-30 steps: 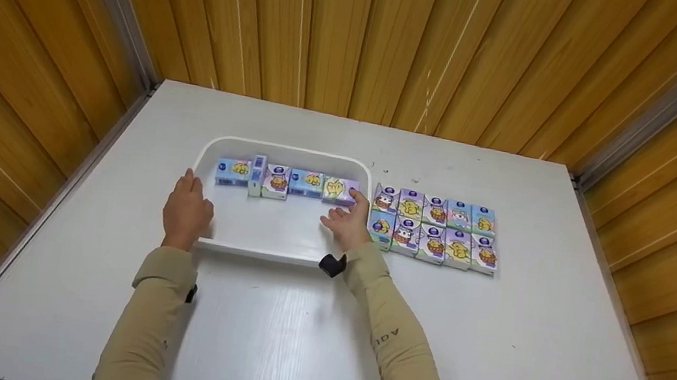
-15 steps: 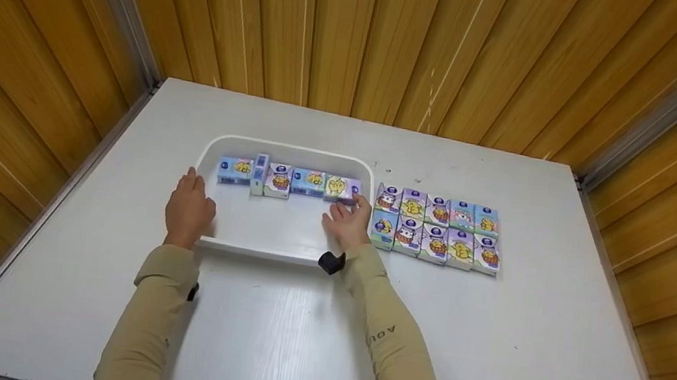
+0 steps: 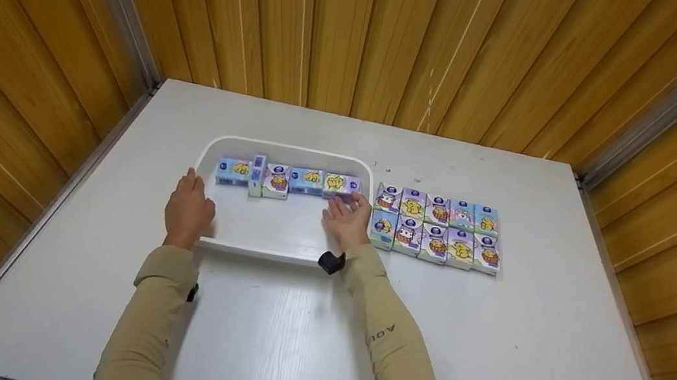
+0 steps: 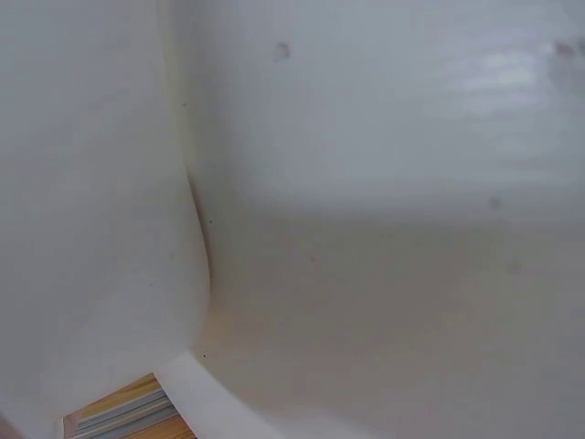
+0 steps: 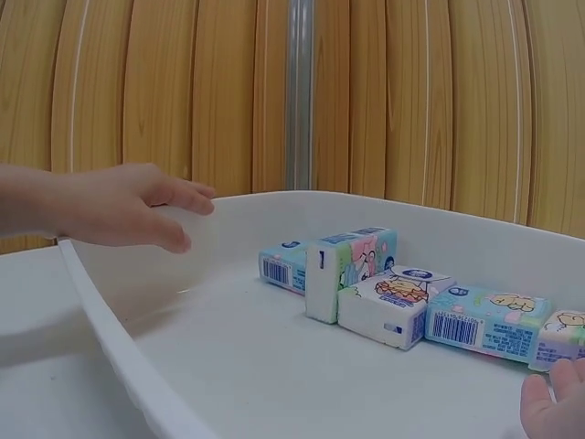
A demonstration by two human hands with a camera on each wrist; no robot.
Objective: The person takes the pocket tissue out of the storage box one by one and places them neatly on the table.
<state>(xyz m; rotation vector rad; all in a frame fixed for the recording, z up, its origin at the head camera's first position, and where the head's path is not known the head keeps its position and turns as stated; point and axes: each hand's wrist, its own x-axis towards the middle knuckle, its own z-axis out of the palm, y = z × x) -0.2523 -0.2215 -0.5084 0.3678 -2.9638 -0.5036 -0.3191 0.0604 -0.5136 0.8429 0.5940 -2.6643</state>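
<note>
A white plastic tray (image 3: 261, 254) lies on the table, with a row of small tissue packs along its far side. Over the tray's left rim lies my left hand (image 3: 186, 212), fingers pointing forward. The right wrist view shows that left hand (image 5: 128, 206) at the rim with nothing in its grasp. My right hand (image 3: 347, 222) is inside the tray's right end, palm turned inward and fingers loosely bent. Its fingertips are right at the near edge of the purple-and-yellow tissue pack (image 3: 339, 183), the rightmost of the row. One tissue pack (image 5: 322, 279) stands on its narrow side.
Right of the tray, more tissue packs (image 3: 433, 242) lie in two tidy rows, close against its wall. The white table (image 3: 267, 337) ends at wood-look panel walls (image 3: 339, 33) at the back and sides. The left wrist view shows mostly blank white tray surface (image 4: 384, 302).
The right hand's fingers have drawn back slightly from the rightmost tissue pack, whose right end now shows. The left hand has stayed at the rim.
</note>
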